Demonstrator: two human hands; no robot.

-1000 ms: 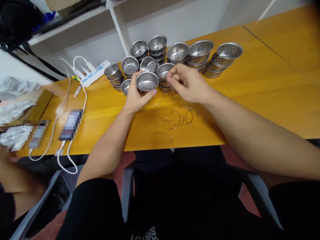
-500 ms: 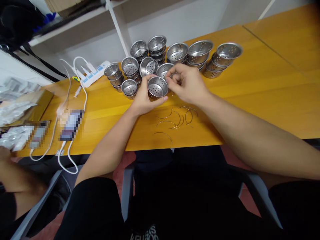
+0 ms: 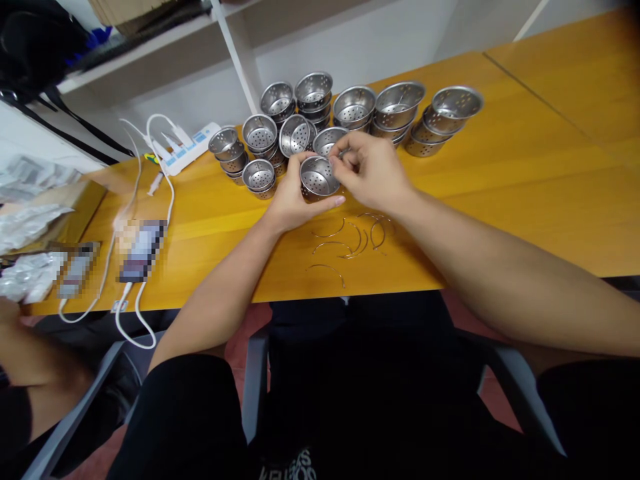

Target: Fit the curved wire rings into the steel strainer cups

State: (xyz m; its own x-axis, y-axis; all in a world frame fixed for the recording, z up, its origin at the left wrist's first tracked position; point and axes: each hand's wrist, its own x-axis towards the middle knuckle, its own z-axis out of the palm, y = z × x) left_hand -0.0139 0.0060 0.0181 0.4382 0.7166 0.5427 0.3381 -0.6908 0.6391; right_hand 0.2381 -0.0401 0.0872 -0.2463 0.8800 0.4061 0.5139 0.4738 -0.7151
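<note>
A small perforated metal cup [image 3: 320,179] is gripped in my left hand [image 3: 293,201], fingers around its far left side and thumb along the near side. Its mouth is tilted toward me. At the cup's right rim, the thumb and fingertips of my right hand [image 3: 374,168] are pinched together; whatever lies between them is too small to make out. Several thin curved wires [image 3: 360,239] lie loose on the table just in front of the cup. Behind both hands stand more perforated cups [image 3: 260,133], many of them stacked.
The wooden table [image 3: 520,200] runs along a white wall with a shelf. To the left are a power strip [image 3: 193,148] with white cables, a phone [image 3: 143,251], another device [image 3: 79,270] and plastic bags [image 3: 33,223]. Another person's arm [image 3: 43,360] shows at the left edge.
The cup and my left hand have shifted slightly to the right. My right fingertips stay at the cup's rim, a little farther over it. The wires and stacks have not moved.
</note>
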